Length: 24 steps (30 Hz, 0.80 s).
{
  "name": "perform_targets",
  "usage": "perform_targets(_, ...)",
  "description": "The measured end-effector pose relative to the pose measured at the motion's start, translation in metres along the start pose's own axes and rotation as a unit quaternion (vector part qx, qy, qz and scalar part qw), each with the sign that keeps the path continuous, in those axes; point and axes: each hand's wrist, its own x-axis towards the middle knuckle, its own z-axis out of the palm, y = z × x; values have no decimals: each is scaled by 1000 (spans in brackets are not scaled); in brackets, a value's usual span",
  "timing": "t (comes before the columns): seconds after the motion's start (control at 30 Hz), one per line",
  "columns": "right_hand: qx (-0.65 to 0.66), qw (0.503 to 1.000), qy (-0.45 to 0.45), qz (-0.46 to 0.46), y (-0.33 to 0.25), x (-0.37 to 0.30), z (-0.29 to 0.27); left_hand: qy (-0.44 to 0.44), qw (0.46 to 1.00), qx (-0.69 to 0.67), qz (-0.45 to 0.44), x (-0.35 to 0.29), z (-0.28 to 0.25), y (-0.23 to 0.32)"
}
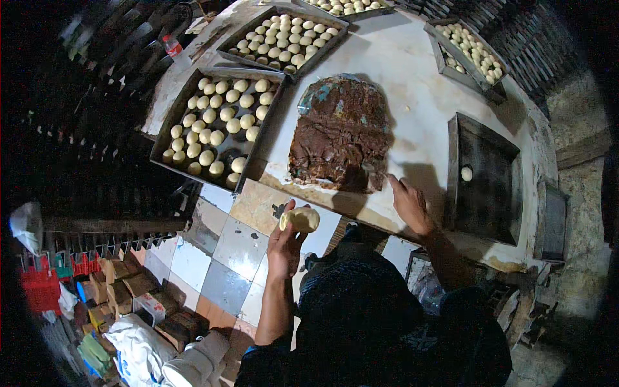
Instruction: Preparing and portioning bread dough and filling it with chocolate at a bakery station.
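In my left hand, raised just off the table's near edge, is a pale, flattened piece of dough, fingers curled round it. My right hand reaches over the near edge with its index finger stretched out. That fingertip is at the lower right corner of a thick brown paste slab, seemingly touching it; the other fingers are partly hidden. The slab lies on a plastic sheet on the pale tabletop. To its left stands a dark metal tray with many round dough balls.
Behind stands another ball-filled tray, with one more beyond. Stacked trays hold balls at the far right. Nearer right, a dark tray contains a single dough ball. A bottle stands far left. Boxes and white bags crowd the lower left floor.
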Motion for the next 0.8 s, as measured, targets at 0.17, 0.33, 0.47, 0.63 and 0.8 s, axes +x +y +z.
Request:
perform_targets(0.17,29,998,33,-35,26,30,13,3,1000,-10,-4,29,33,-20)
perform_targets(0.33,314,922,-223,-28,61,59,-18,49,998,-35,12,56,49,-51)
perform_targets(0.47,500,839,-211,-18,58,43,-24,94,993,-63,-37,79,72,-76)
perform_targets(0.63,234,960,-45,-149,44,17,-16,67,971,-169,-156,96,108,-80)
perform_targets(0.8,355,908,-221,33,79,3,31,96,980,-109,-138,95,97,-75)
